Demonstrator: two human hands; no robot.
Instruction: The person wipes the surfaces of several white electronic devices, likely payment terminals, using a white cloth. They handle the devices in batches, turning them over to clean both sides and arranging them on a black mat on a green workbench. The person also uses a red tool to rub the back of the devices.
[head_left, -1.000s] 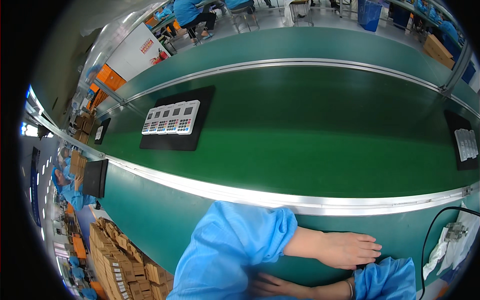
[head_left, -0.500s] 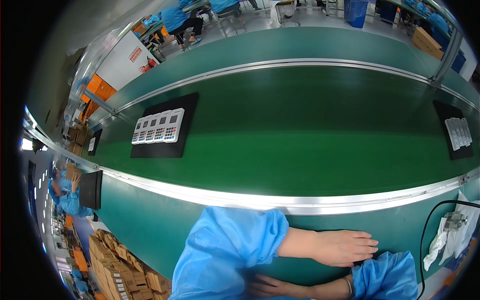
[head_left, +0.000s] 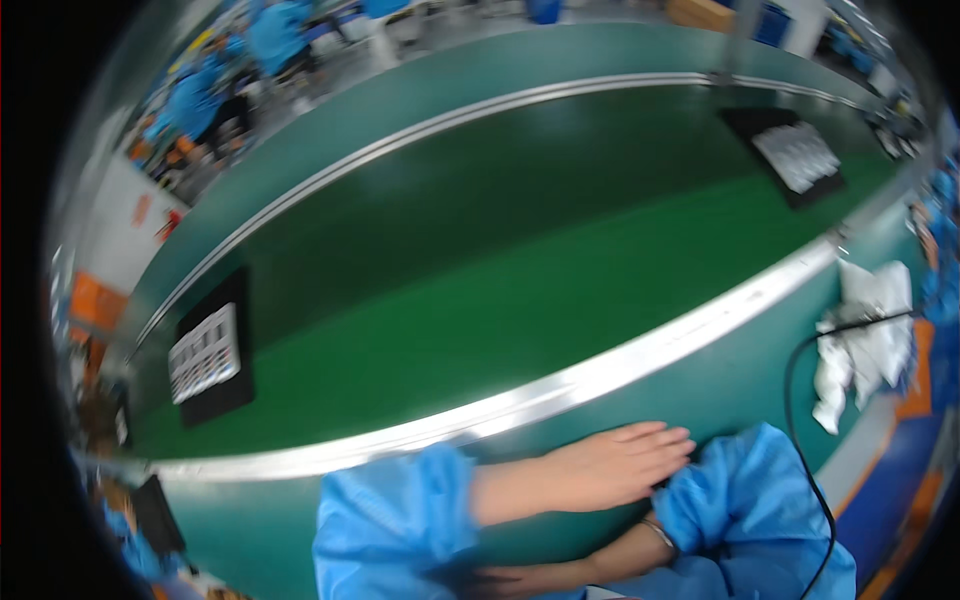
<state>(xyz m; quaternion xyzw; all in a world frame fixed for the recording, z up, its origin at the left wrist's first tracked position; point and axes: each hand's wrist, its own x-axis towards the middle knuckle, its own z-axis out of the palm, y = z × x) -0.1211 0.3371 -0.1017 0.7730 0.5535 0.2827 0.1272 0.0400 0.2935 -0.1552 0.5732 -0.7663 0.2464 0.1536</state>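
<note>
My left hand (head_left: 622,466) lies flat, palm down, along the near green work table (head_left: 640,405). Its fingers are stretched out toward the right sleeve and hold nothing. Lower down, my right hand (head_left: 535,577) points left, partly covered by the blue left sleeve (head_left: 395,505). What shows of its fingers is stretched out, with nothing seen in them. A bracelet (head_left: 658,530) circles the right wrist. My forearms lie crosswise, one in front of the other.
Beyond a metal rail (head_left: 570,392) runs a green conveyor belt (head_left: 500,300). A black mat (head_left: 240,375) bears several white keypad devices (head_left: 204,355); a second dark mat (head_left: 742,125) carries pale devices (head_left: 797,157). At right are a black cable (head_left: 790,385) and white plastic bags (head_left: 880,290).
The view has turned to the right and tilted, blurring the picture. Both mats with devices appear farther left. My arms keep nearly the same crossed pose.
</note>
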